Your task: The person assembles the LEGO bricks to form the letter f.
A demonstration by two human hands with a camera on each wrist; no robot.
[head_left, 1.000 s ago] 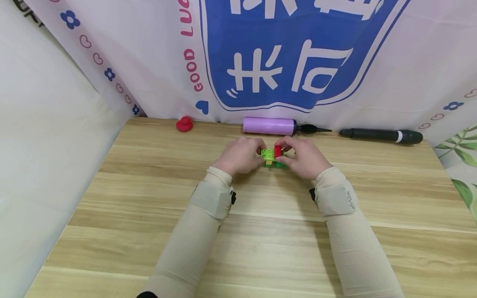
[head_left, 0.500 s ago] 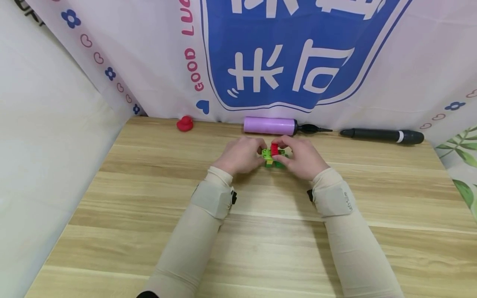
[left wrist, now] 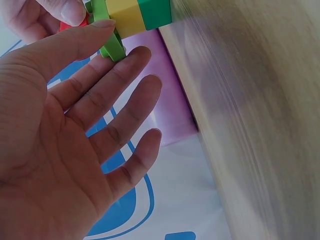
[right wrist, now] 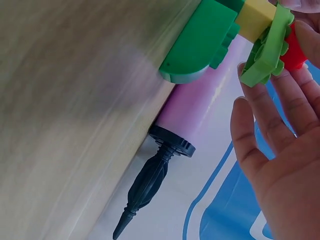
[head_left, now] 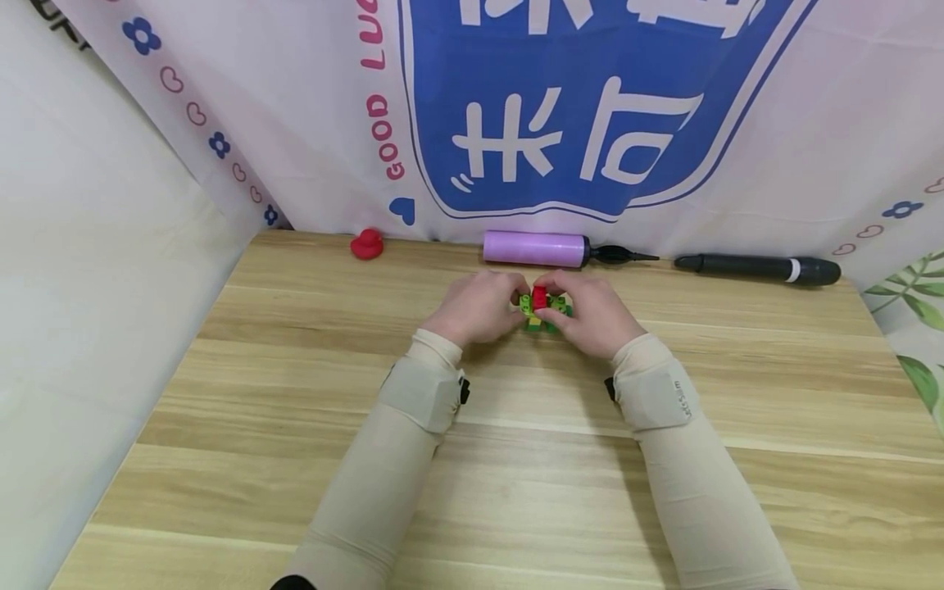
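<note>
A small stack of toy building blocks stands near the back of the table, between both hands. At its bottom is a dark green block (right wrist: pixel 202 42) with a rounded end, then a yellow block (right wrist: pixel 255 19), then a long light green block (right wrist: pixel 267 52) across the top. My left hand (head_left: pixel 479 307) pinches the left end of the light green block between thumb and fingertips, its other fingers spread. Between thumb and fingers, my right hand (head_left: pixel 593 315) holds a red block (head_left: pixel 540 298) right at the middle studs of the light green one. Fingers partly hide the red block.
Behind the hands, a purple hand pump (head_left: pixel 533 248) with a black nozzle lies along the back edge. A black tapered tool (head_left: pixel 752 267) with a white ring lies to its right, a red rubber duck (head_left: pixel 367 244) to its left. A printed cloth (head_left: pixel 295 123) hangs behind.
My right hand has shifted slightly left with the red block, from the right part of the light green block to its middle, baring studs on the right. My left hand stays in place.
</note>
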